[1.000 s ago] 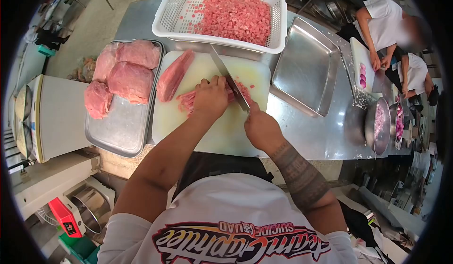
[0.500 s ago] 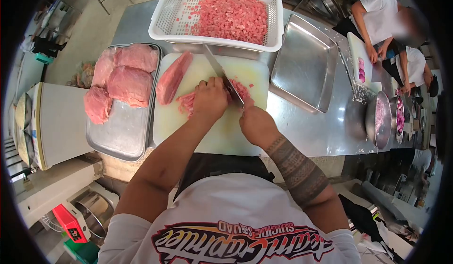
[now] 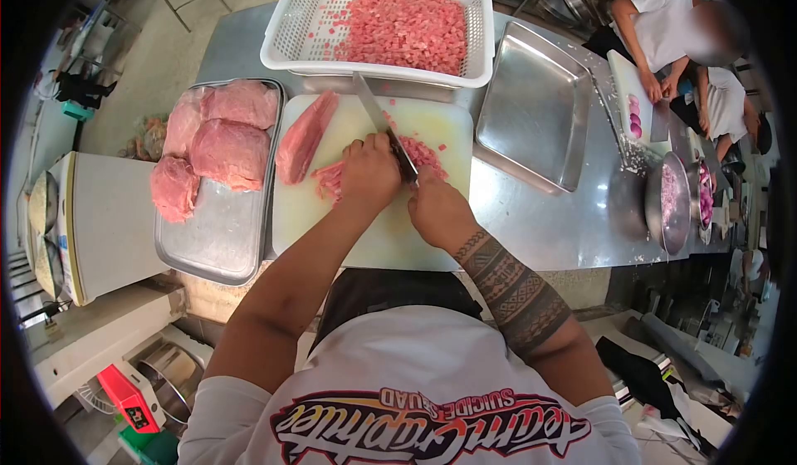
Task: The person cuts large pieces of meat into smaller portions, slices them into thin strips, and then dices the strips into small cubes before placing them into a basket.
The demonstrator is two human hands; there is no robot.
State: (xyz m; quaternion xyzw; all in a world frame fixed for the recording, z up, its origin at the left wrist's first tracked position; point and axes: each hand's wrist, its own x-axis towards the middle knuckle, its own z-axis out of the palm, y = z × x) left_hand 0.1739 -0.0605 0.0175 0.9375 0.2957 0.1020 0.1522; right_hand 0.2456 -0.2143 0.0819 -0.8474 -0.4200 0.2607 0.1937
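My right hand (image 3: 440, 212) is closed round the handle of a kitchen knife (image 3: 371, 104), its blade pointing away from me and to the left. Under the curled fingers of my left hand (image 3: 370, 170) lie raw meat strips (image 3: 330, 181), held against the white cutting board (image 3: 332, 237). The blade stands close beside my left fingertips, and the cut edge there is hidden. Small meat cubes (image 3: 425, 157) lie to the right of the blade. A long thick piece of meat (image 3: 305, 141) rests at the board's upper left, apart from both hands.
Left of the board, a metal tray (image 3: 212, 245) bears several big meat pieces (image 3: 230, 152). A white perforated basket (image 3: 286, 25) of diced meat stands beyond. To the right are a deep steel pan (image 3: 531, 104) and metal bowls (image 3: 671, 208). Two people work at the far right, near purple onions (image 3: 634, 116).
My right hand and the knife have shifted left, towards my left hand. The blade now sits closer to my left fingers, which stay in nearly the same place.
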